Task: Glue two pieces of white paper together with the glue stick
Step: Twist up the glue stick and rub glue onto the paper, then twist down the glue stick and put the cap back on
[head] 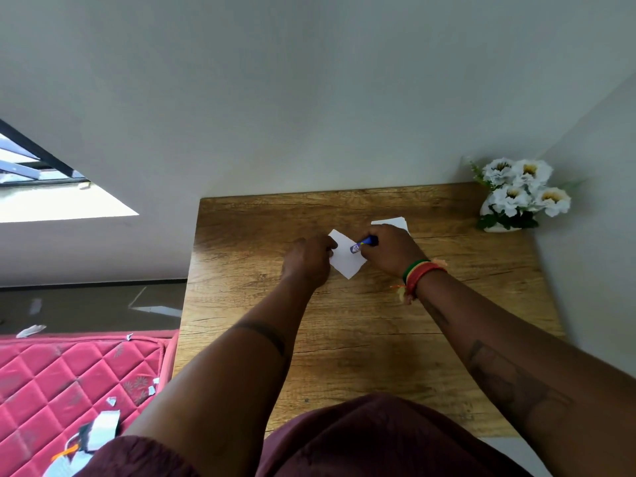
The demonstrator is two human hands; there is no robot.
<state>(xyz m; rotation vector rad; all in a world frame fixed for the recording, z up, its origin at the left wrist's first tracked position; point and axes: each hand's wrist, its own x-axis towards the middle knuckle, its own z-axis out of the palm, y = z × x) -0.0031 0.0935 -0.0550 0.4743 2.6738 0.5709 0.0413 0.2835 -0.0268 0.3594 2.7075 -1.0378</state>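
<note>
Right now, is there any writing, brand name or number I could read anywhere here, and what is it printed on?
Glue stick in the right hand: a printed label with blue and white marks, too small and blurred to read.
Both pieces of white paper: no writing visible.
Scraps on the red quilt: dark print, unreadable.
Nothing here can be quoted.

Wood-grain bench (361, 339) against a pale wall. Near the far edge: a white paper piece (346, 261) (turned cornerwise), a second paper piece (390, 222) just behind, a white flower pot (499, 228) at the far right corner.
</note>
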